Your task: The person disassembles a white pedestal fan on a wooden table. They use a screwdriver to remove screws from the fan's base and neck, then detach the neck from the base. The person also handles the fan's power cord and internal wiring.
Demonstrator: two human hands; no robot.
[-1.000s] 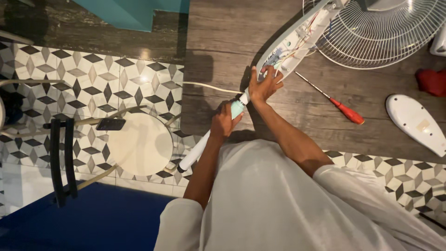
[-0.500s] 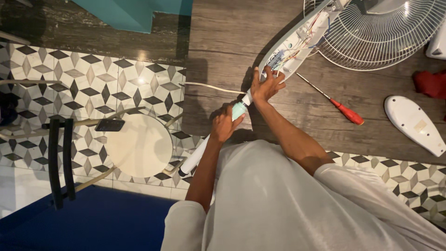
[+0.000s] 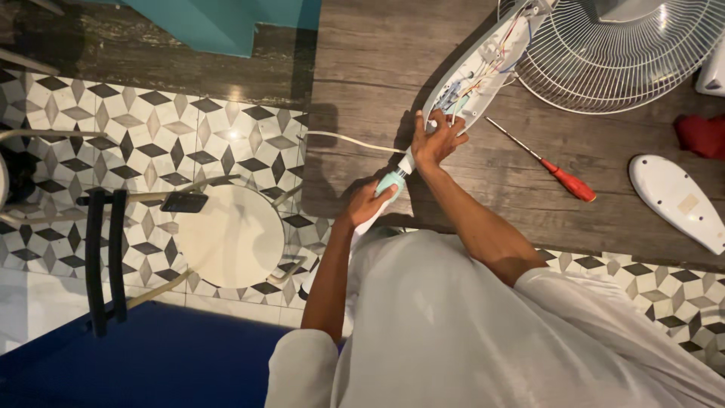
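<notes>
- Fan control housing (image 3: 483, 72), its cover off and coloured wires bared, lies on the dark wooden floor (image 3: 453, 189); I see my right hand (image 3: 434, 140) with fingers clamped on its lower end.
- My left hand (image 3: 368, 204) grips a pale teal tool (image 3: 391, 181) just below.
- A red-handled screwdriver (image 3: 547, 162), white cover (image 3: 676, 200) and wire fan grille (image 3: 627, 45) lie near.
- The grille is cut off at the frame edge; the tool's tip is hidden.

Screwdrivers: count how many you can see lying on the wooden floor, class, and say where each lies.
1. The red-handled screwdriver with a thin metal shaft lies on the dark wooden floor, between the white wire fan grille and the white oval plastic cover. Others may be hidden.
</notes>
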